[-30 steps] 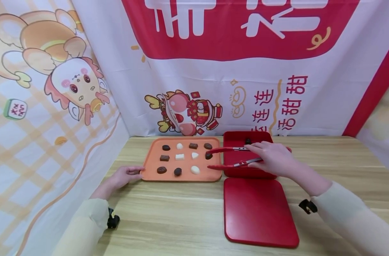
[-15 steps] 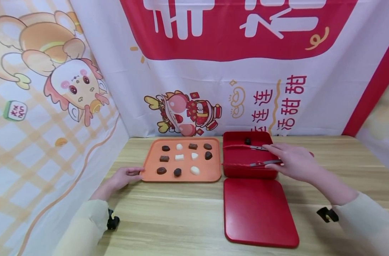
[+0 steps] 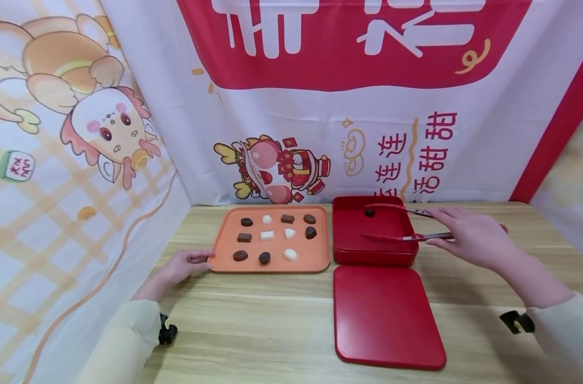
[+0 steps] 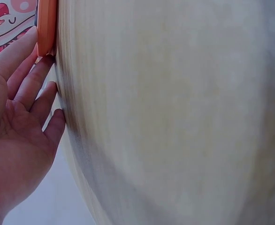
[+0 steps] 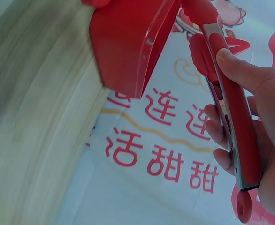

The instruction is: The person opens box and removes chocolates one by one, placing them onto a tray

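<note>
At the left edge of an orange tray [image 3: 272, 268], my left hand [image 3: 182, 266] holds the near corner, thumb at the rim and fingers against the side. Rows of dark, brown and white chocolates [image 3: 267, 235] lie on that tray. My right hand [image 3: 478, 240] grips red-tipped metal tongs [image 5: 236, 108] by their handles, right of a red box [image 3: 375, 257]. The tongs' two arms are spread over the box with nothing between their tips. One dark chocolate [image 3: 369, 213] sits inside, near the back, below the far tong arm.
A flat red lid [image 3: 387, 314] lies on the wooden table [image 3: 248, 330] in front of the box. A printed cloth [image 3: 186, 122] hangs behind and to the left. Tray and box stand side by side with a narrow gap.
My right hand has drawn the tongs rightward, from beside the tray's right-hand chocolates to above the box. The left hand stays at the tray's corner, and the chocolates look unmoved.
</note>
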A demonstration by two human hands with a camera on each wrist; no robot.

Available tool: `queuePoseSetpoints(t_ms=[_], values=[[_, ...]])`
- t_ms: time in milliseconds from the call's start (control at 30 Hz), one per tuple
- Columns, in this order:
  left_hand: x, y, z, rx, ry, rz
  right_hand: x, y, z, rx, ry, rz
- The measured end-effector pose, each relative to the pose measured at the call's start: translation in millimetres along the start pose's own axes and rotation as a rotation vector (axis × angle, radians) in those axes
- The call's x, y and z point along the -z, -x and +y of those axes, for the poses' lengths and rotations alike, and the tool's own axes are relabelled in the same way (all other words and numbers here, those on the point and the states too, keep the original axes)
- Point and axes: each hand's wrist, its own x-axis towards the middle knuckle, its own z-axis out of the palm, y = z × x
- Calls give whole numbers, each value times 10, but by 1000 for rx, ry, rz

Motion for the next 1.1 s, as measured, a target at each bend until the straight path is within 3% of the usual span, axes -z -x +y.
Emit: queuePoseSetpoints(t_ms=[467, 767, 1100], values=[[-24, 29, -4, 14, 13, 5, -53, -210, 159, -43, 58, -132], [-29, 30, -20, 14, 23, 14, -173, -438, 173, -12, 65, -145], [-14, 10, -5, 11, 25, 17, -269, -586, 191, -33, 65, -183]])
